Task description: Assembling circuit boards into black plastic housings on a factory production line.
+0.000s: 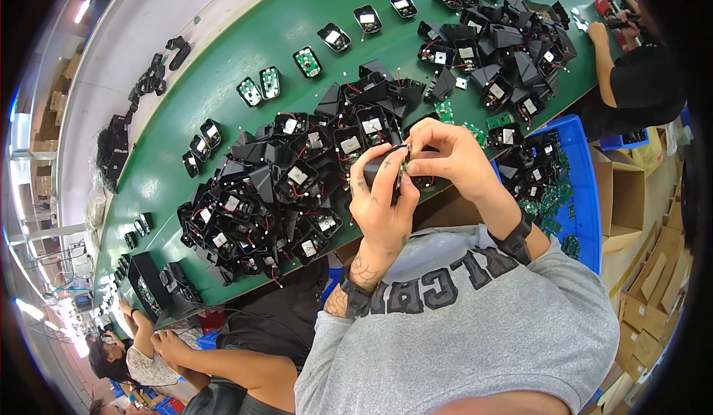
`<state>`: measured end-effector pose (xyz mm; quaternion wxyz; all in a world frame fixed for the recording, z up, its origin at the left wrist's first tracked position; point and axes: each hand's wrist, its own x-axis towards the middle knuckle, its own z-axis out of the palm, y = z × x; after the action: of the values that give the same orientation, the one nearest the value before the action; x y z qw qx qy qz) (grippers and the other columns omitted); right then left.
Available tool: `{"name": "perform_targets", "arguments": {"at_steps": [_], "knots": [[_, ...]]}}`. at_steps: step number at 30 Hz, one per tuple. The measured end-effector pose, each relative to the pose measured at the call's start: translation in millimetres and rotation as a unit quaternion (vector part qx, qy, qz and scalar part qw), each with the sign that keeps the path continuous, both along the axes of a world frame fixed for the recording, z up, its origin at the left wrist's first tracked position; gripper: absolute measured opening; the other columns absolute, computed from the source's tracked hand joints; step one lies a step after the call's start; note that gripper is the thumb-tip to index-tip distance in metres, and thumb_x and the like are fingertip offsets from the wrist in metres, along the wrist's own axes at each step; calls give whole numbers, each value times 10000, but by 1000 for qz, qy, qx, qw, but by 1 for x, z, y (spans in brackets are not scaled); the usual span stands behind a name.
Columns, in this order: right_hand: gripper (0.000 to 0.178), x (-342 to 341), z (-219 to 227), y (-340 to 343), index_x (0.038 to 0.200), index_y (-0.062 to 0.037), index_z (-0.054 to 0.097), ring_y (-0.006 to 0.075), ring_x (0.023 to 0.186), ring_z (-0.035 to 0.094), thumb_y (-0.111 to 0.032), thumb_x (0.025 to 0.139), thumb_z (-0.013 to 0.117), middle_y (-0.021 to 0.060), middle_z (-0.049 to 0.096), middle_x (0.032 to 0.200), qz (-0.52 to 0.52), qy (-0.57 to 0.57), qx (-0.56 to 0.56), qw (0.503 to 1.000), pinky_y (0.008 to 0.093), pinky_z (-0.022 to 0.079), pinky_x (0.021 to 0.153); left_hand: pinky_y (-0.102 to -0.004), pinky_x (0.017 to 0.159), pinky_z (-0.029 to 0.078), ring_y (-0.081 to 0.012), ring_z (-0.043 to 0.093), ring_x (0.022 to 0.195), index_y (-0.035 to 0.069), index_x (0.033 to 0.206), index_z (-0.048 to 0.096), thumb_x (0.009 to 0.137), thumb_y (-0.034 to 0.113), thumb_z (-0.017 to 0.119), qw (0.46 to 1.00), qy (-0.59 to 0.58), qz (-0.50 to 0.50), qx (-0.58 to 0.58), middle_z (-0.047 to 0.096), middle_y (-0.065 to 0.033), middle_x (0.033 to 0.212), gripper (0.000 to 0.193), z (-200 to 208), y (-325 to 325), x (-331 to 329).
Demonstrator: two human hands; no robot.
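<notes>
My left hand (382, 206) is wrapped round a black plastic housing (377, 168), held up in front of my chest at the table's near edge. The fingers and thumb of my right hand (454, 159) are pinched together at the housing's right side. A sliver of green and some small parts show there, but what the right fingertips grip is hidden. Just beyond my hands lies a heap of similar black housings (349, 144), many with white blocks and thin red wires inside. Loose green circuit boards (444, 110) lie beyond my right hand.
On the green table (223, 66) stand housings with green boards (306, 61) in a spaced row. Another heap of housings (512, 44) lies at the far right. A blue bin (587, 192) holds circuit boards beside me. Co-workers sit left and right; cardboard boxes (653, 281) stand at right.
</notes>
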<state>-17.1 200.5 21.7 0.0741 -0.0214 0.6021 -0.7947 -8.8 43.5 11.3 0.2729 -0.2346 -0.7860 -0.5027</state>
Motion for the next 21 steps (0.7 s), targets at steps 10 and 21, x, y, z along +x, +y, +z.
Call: {"name": "perform_targets", "arguments": {"at_steps": [10,21], "knots": [[332,-22,32,32,844,-95,666,311,1192,492,-206,596,858,73,616,1166,134,388,272,870,439,384,996,-277,608,594,-167,598,938,121,1269,304,874,18,595,818,-443,-192,313,567,-145,1072,501,10,-15,-4],[364,-25,32,28,858,-99,606,310,1146,534,-151,574,827,82,624,1113,113,406,286,861,462,414,972,-310,817,537,-186,615,997,79,1310,380,834,11,681,780,-458,-311,292,582,-132,1112,567,8,-39,-15]]}}
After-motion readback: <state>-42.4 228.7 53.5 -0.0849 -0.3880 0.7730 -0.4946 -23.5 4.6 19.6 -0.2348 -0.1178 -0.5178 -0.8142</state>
